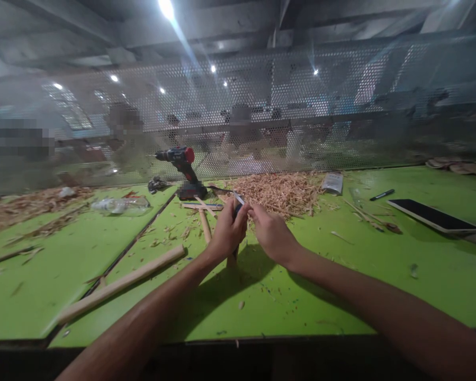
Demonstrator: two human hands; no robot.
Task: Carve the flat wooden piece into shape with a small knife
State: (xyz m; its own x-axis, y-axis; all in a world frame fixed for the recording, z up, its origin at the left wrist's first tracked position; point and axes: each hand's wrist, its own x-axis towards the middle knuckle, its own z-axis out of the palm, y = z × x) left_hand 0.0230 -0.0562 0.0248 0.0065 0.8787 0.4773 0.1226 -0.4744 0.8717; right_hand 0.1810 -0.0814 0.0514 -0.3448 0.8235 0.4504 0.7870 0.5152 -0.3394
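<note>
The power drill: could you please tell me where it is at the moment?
In the head view, the power drill stands left of centre on the green table, just left of the central shavings pile.

2 hands meet over green counter (341,259). Left hand (228,225) wrapped around slim bladed tool (239,198), blade tip up; right hand (273,233) touching left at thumb, its grip unclear. Big shavings pile (281,190) behind. Cordless drill (184,170) upright, bit pointing left. 1 thick wooden rod (126,283) near left forearm. Clear plastic bottle (113,205) far left; pen (382,194), dark-screened tablet (432,214) right. Perforated screen (206,116) at back.
</note>
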